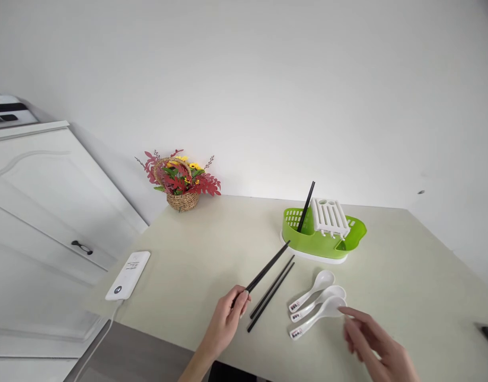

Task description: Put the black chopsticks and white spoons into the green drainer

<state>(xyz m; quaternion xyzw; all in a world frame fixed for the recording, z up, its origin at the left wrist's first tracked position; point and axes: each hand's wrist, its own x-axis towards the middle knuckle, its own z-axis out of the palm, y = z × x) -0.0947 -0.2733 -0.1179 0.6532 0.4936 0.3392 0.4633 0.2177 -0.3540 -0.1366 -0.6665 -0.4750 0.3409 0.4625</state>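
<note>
My left hand is closed around a pair of black chopsticks, whose far ends point toward the green caddy. Two more black chopsticks lie on the table just right of that hand. Three white spoons rest side by side, handles toward the lower left. My right hand is beside the nearest spoon, forefinger stretched to the rim of its bowl; whether it touches I cannot tell. Nothing shows between its fingers. The green cutlery caddy holds black chopsticks leaning in its left compartment.
A white slotted rack sits across the caddy, which stands on a white base. A wicker basket of artificial flowers stands at the back left. A white power bank with a cable lies at the table's left edge, near a white cabinet.
</note>
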